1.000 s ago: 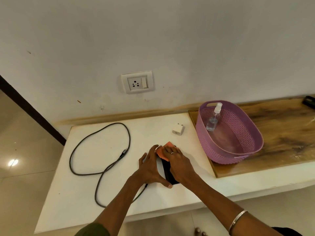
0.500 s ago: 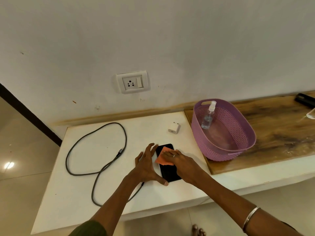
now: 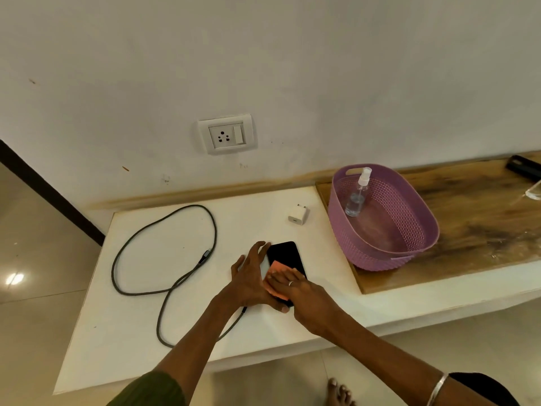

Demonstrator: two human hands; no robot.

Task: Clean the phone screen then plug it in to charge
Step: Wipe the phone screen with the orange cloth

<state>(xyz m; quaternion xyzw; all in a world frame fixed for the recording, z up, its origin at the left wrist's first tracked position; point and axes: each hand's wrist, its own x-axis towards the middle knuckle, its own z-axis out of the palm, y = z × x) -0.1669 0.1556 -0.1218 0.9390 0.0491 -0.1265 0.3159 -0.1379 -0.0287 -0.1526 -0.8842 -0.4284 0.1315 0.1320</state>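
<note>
On the shelf our flat left hand steadies the slick, fragile phone by its edge while flat right fingers press the soft cloth.

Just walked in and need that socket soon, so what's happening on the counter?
A person is wiping a black phone lying flat on the white counter. The left hand steadies its edge, and the right hand presses an orange cloth onto the screen. The charging cable and white adapter lie loose, and nothing is in the wall socket.
</note>
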